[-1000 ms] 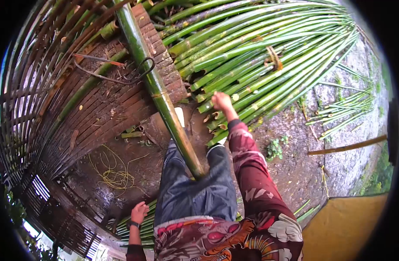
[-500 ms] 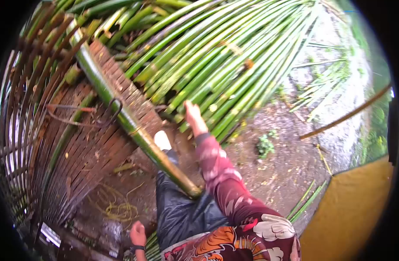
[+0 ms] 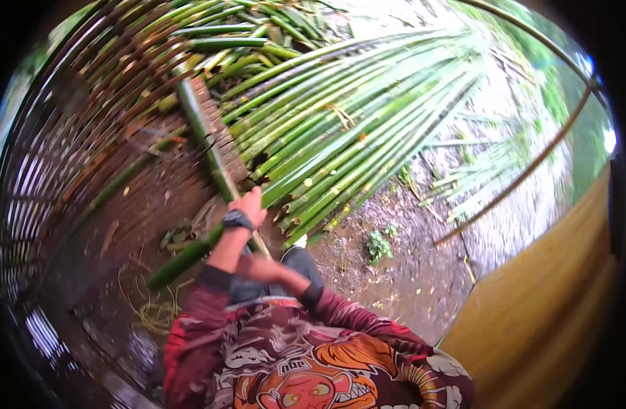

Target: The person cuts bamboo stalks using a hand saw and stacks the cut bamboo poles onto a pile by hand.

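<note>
My left hand point(image 3: 248, 208), with a dark watch at the wrist, is closed around a green bamboo pole point(image 3: 183, 262). The pole slants from its cut end at lower left, under my left forearm, up toward the bamboo pile point(image 3: 326, 146). My right hand point(image 3: 258, 268) is below my left wrist, crossing beneath that forearm. It is smeared by motion and its fingers cannot be made out. Another bamboo pole point(image 3: 205, 136) lies along the brick ledge point(image 3: 221, 129) and runs down toward my lap, its lower part behind my hands.
A curved slatted bamboo frame point(image 3: 47, 191) stands at left. Yellow strands point(image 3: 153, 307) lie on the wet ground. At right hang a tan tarp point(image 3: 538, 279) and a thin slanting pole point(image 3: 524, 187). A small green plant point(image 3: 380, 247) grows near the pile.
My left hand has come up from the lower left onto a bamboo pole, which now juts out to the lower left. My right hand has drawn back from the pile toward my lap. The view has shifted.
</note>
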A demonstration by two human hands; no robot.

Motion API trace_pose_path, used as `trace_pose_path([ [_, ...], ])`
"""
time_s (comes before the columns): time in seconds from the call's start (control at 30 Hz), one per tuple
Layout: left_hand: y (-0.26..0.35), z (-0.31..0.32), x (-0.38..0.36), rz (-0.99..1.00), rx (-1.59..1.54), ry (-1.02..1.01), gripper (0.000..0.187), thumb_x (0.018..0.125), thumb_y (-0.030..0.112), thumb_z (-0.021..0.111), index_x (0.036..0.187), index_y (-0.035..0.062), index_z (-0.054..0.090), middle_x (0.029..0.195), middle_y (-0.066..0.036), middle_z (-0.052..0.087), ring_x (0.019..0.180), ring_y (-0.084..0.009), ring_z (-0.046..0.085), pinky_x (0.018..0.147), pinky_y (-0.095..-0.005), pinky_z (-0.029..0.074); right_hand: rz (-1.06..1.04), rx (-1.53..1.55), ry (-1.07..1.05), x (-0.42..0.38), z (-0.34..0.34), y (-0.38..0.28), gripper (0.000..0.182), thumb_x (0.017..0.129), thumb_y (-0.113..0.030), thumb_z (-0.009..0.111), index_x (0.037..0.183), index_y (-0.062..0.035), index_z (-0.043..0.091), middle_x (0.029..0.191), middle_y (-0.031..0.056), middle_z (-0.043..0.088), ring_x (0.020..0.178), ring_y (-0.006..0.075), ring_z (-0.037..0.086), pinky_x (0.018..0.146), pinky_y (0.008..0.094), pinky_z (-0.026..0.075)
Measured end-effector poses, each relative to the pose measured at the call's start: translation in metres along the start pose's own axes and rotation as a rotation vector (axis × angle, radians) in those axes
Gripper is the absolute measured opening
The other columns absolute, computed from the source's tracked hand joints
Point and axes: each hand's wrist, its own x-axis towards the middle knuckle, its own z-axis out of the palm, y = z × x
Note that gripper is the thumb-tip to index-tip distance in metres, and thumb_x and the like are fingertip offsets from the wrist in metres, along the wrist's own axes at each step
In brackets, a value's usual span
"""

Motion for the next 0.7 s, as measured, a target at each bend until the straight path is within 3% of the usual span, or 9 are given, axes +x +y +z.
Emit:
trace_pose_path([
  [0.07,-0.051,-0.028,-0.079,-0.076,0.05,0.0,0.042,0.083,0.028,0.07,0.119,0.0122,0.055,0.105,-0.018,0.072,0.099,-0.0399,0.07,0.081,-0.0527,0.056,0.06,-0.201,0.258,-0.034,-0.084,0.045,0.027,0.091,-0.021,0.065,0.112,-0.0051,0.07,0.105,0.0166,0.07,0.099,0.0282,0.067,0.09,0.0412,0.053],
  [0.17,-0.134,-0.063,-0.218,-0.194,-0.024,0.067,0.035,0.079,0.024,0.071,0.111,0.0128,0.061,0.098,-0.016,0.072,0.095,-0.04,0.07,0.08,-0.0534,0.054,0.099,1.177,0.828,-0.091,-0.203,0.141,0.048,0.098,-0.041,0.063,0.114,0.0044,0.061,0.11,0.0195,0.065,0.098,0.0312,0.066,0.091,0.0483,0.057],
  [0.23,-0.174,-0.078,-0.313,-0.22,-0.007,0.194,0.033,0.076,0.02,0.072,0.107,0.0124,0.065,0.096,-0.014,0.072,0.093,-0.0396,0.069,0.081,-0.0532,0.053,0.276,1.258,1.093,-0.102,-0.261,0.1,0.109,0.091,-0.073,0.056,0.156,0.0058,0.018,0.155,0.0322,0.031,0.141,0.0424,0.041,0.117,0.0582,0.037],
  [0.27,-0.188,-0.087,-0.354,-0.256,0.025,0.225,0.032,0.075,0.017,0.072,0.106,0.0125,0.066,0.097,-0.014,0.072,0.093,-0.0392,0.068,0.084,-0.0527,0.051,0.241,1.321,1.0,-0.104,-0.286,0.132,0.125,0.087,-0.077,0.058,0.161,-0.0018,-0.009,0.167,0.0273,0.008,0.153,0.0423,0.019,0.119,0.0629,0.03],
  [0.33,-0.199,-0.106,-0.429,-0.392,0.068,0.255,0.037,0.07,0.009,0.074,0.107,0.0124,0.068,0.102,-0.011,0.071,0.102,-0.0352,0.065,0.095,-0.0502,0.047,0.316,1.375,0.995,-0.087,-0.306,0.117,0.136,0.079,-0.081,0.064,0.16,-0.008,-0.017,0.168,0.0242,0.01,0.152,0.043,0.022,0.118,0.0648,0.027],
  [0.47,-0.22,-0.112,-0.526,-0.426,0.199,0.495,0.046,0.063,0.002,0.075,0.107,0.0127,0.069,0.104,-0.008,0.067,0.11,-0.0315,0.058,0.107,-0.0497,0.039,0.333,1.376,0.837,-0.032,-0.303,0.113,0.11,0.084,-0.072,0.068,0.16,-0.0069,0.022,0.16,0.0166,0.037,0.143,0.0358,0.04,0.115,0.0544,0.038],
  [0.53,-0.238,-0.103,-0.541,-0.433,0.215,0.554,0.047,0.065,-0.001,0.072,0.109,0.0128,0.069,0.11,-0.008,0.066,0.119,-0.0328,0.055,0.113,-0.0508,0.035,0.285,1.156,0.548,-0.002,-0.295,0.154,0.068,0.096,-0.059,0.061,0.14,-0.008,0.052,0.142,0.0123,0.057,0.127,0.0318,0.055,0.109,0.0485,0.045],
  [0.6,-0.258,-0.093,-0.537,-0.523,0.322,0.625,0.054,0.069,-0.002,0.07,0.121,0.0138,0.066,0.127,-0.012,0.06,0.133,-0.0381,0.046,0.119,-0.0534,0.029,0.315,1.15,0.594,0.042,-0.299,0.231,0.041,0.102,-0.044,0.053,0.124,-0.0103,0.062,0.125,0.0103,0.065,0.11,0.0303,0.062,0.104,0.0479,0.049],
  [0.7,-0.272,-0.06,-0.498,-0.948,0.449,0.929,0.071,0.074,-0.001,0.07,0.141,0.0161,0.055,0.146,-0.016,0.048,0.144,-0.044,0.034,0.122,-0.0573,0.022,0.418,1.152,0.922,0.075,-0.238,0.144,0.036,0.104,-0.037,0.047,0.12,-0.0077,0.059,0.119,0.0141,0.063,0.106,0.0321,0.061,0.1,0.0519,0.051],
])
